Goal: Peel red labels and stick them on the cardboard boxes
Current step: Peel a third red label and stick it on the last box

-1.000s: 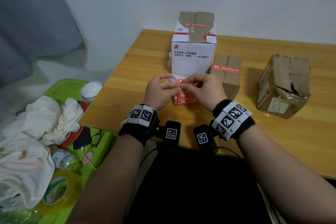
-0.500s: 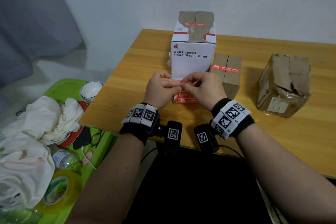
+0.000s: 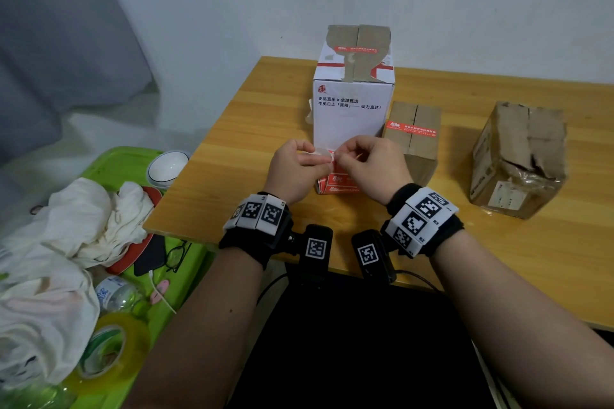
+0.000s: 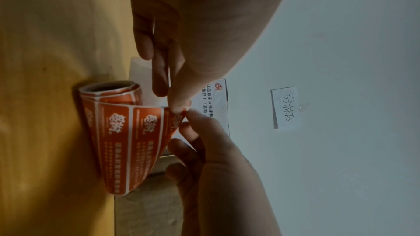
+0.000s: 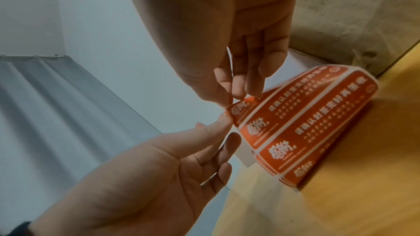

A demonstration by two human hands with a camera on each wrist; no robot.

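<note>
A roll of red labels [image 3: 336,182] lies on the wooden table [image 3: 232,156] in front of a tall white box [image 3: 352,119] that bears a red label on its top [image 3: 355,50]. The roll's loose strip [image 4: 141,128] curls up to my hands. My left hand [image 3: 324,160] pinches the strip's end between thumb and forefinger [image 4: 179,103]. My right hand [image 3: 339,156] pinches the corner of the end label [image 5: 236,109] right beside it. A small cardboard box [image 3: 415,149] carries a red label [image 3: 410,129]. A battered brown box [image 3: 518,159] at the right shows none.
A green tray [image 3: 109,163] stands left of the table with white cloth [image 3: 83,219], a tape roll [image 3: 106,352], a bottle, glasses and a white bowl [image 3: 167,168]. The table's near edge runs under my wrists. A handwritten paper note [image 4: 286,107] hangs on the wall.
Both hands stay together over the label roll. Their fingers have shifted slightly at the strip's end, which now shows pale between them.
</note>
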